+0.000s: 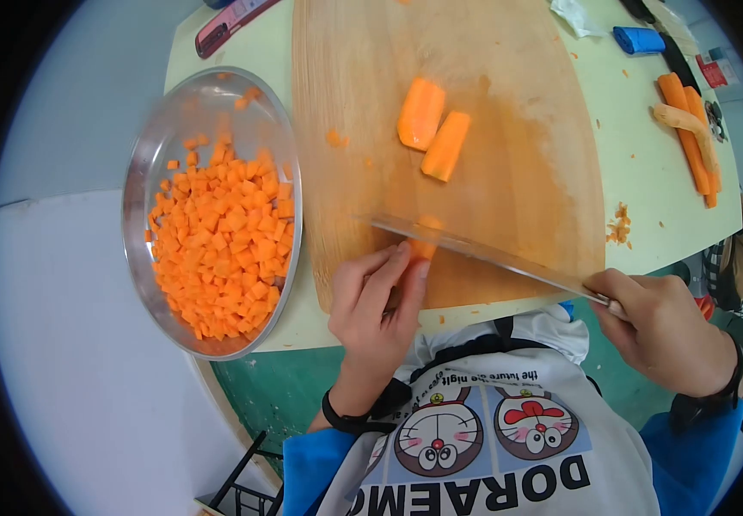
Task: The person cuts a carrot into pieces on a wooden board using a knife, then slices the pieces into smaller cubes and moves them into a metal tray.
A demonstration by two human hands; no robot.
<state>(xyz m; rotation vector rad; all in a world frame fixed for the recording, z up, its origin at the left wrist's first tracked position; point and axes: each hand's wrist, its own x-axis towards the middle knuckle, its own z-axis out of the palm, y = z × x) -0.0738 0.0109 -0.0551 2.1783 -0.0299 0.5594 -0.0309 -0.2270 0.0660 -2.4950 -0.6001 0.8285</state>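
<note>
My right hand point(668, 327) is wrapped round the handle of a knife point(509, 261), whose long blade reaches left across the front of the wooden cutting board point(346, 52). Under the blade lies a short carrot piece point(423, 248), partly hidden by the blade and fingers. My left hand point(380, 297) grips that piece with its fingertips close to the blade. Farther back on the board rest two thick carrot chunks point(445, 147), side by side. To the left, an oval metal tray point(135, 249) holds a heap of diced carrot point(225, 245).
Whole carrots point(685, 129) lie at the table's right edge, a paler peeled-looking one across them. Behind them are a blue roll point(638, 40) and a white crumpled wrapper point(576, 17). Orange scraps point(619, 225) sit right of the board. A pink object point(232, 26) lies at the back left.
</note>
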